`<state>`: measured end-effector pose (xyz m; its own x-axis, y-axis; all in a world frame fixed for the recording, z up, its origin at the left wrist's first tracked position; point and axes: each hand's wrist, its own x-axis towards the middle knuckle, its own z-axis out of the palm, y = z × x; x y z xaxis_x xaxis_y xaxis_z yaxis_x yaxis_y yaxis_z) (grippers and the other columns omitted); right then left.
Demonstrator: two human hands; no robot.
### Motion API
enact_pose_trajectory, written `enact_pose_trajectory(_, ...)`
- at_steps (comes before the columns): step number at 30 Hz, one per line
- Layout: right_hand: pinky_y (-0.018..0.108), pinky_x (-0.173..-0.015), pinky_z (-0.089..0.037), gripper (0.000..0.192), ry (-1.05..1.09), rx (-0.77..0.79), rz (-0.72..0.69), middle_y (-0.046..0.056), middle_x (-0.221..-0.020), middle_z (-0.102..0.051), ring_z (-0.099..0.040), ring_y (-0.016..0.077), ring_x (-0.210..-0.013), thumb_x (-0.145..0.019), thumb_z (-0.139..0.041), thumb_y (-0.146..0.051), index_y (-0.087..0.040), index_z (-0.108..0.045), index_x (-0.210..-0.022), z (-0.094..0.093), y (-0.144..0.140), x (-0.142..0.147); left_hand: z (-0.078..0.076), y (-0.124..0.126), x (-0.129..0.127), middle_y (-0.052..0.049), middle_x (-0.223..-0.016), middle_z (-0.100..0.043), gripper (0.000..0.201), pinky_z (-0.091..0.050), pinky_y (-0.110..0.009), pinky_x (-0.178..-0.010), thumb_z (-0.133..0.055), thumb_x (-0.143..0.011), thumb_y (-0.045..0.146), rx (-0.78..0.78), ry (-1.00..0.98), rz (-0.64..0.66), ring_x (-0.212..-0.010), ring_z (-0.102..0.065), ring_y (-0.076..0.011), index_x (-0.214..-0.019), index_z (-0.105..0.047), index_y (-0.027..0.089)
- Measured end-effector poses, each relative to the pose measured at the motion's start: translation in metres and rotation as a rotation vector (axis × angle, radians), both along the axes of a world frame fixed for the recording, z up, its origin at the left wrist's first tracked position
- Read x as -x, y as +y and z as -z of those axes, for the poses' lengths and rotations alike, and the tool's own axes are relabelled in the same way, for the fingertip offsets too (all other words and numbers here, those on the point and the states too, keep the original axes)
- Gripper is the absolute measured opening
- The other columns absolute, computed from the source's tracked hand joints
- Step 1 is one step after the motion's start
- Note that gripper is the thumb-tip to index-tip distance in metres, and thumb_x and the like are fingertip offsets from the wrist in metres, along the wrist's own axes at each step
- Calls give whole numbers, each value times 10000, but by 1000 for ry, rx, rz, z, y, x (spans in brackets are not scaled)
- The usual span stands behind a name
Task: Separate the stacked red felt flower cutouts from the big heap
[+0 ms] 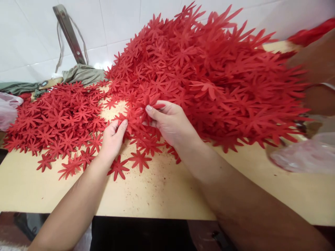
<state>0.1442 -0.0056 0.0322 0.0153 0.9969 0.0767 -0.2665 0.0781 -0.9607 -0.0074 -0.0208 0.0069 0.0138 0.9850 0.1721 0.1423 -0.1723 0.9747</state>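
Between the thumb and fingers of my right hand [172,122] is a red flower-shaped petal piece [148,101] with narrow pointed lobes. My left hand [111,139], lower and to the left, pinches another red petal piece [133,122] by its edge. The two pieces overlap in view, and I cannot tell whether they are joined. Behind my hands rises a large heap of similar red pieces [183,62]. A lower, darker red pile [57,122] spreads to the left. Single pieces, such as a loose red petal piece [140,159], lie just below my hands.
Red specks dot the pale tabletop [157,195] near its front edge. A clear plastic bag [306,153] lies at the right, and another bag [9,109] at the far left. Grey-green cloth [82,74] and a leaning metal bar [69,35] stand by the tiled wall.
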Motion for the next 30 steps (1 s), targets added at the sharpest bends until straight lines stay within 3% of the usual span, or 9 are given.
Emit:
enact_pose_trajectory(2,223,-526,-476,259,-34,-16,19,-36,-592,-536,-502,70,-536,-657,-711,-370,-189,-527,-634,-2,0,-3,4,2,1,-30,-859,-590,237,-446,-282,-810,-639,-732,385,-82,73,-82,-805,-546,-128,-836,-587,179)
enact_pose_trajectory(5,226,-522,-451,294,-128,-72,-12,-23,-575,-540,-496,80,-539,-711,-656,-431,-183,-535,-609,-5,-2,-4,5,3,4,-83,-1175,-519,478,-403,-358,-966,-693,-674,323,-233,163,-180,-1065,-514,-186,-1111,-546,202)
enact_pose_trajectory(7,236,-555,-455,317,-185,-115,-42,-16,-585,-555,-516,94,-576,-740,-617,-462,-174,-557,-620,-5,-4,-2,1,1,6,-92,-1217,-506,460,-392,-380,-991,-652,-717,349,-300,171,-175,-1124,-494,-203,-1142,-550,205)
enact_pose_trajectory(11,250,-637,-463,311,-257,-142,-118,-6,-641,-592,-542,108,-644,-760,-595,-455,-157,-597,-669,-2,-8,4,-7,-4,3,-57,-1024,-635,308,-430,-350,-950,-575,-787,431,-213,50,22,-988,-580,-170,-979,-652,203)
enact_pose_trajectory(14,249,-677,-465,359,-230,-142,-246,-3,-657,-585,-542,106,-670,-747,-595,-507,-157,-580,-667,-2,-11,9,-8,-4,-3,-25,-915,-675,328,-481,-300,-844,-685,-689,444,-55,-159,86,-839,-614,-133,-911,-665,205)
enact_pose_trajectory(16,233,-620,-446,455,-229,-142,-307,-19,-587,-514,-497,89,-608,-727,-563,-602,-165,-521,-610,-2,-12,11,-8,-3,-6,-6,-842,-684,343,-493,-271,-793,-754,-608,419,-1,-273,83,-780,-616,-117,-856,-667,199)
enact_pose_trajectory(20,217,-524,-385,575,-228,-127,-266,-50,-518,-367,-358,60,-507,-668,-485,-737,-190,-369,-534,-3,-13,12,-12,-2,-7,18,-690,-668,269,-487,-224,-713,-778,-581,363,72,-348,20,-660,-590,-81,-724,-656,170)
enact_pose_trajectory(27,249,-718,-476,415,-78,-92,-384,-37,-665,-565,-500,81,-618,-618,-681,-577,-198,-525,-678,-1,-10,12,-16,-6,-9,37,-605,-614,205,-480,-206,-624,-740,-624,302,86,-413,-63,-547,-536,-59,-686,-607,159)
enact_pose_trajectory(30,240,-650,-476,329,-110,-88,-381,-27,-659,-580,-503,78,-594,-659,-690,-490,-190,-552,-668,-1,-7,6,-16,-3,-5,41,-619,-606,194,-470,-196,-562,-711,-651,290,106,-462,-118,-528,-537,-57,-713,-575,166)
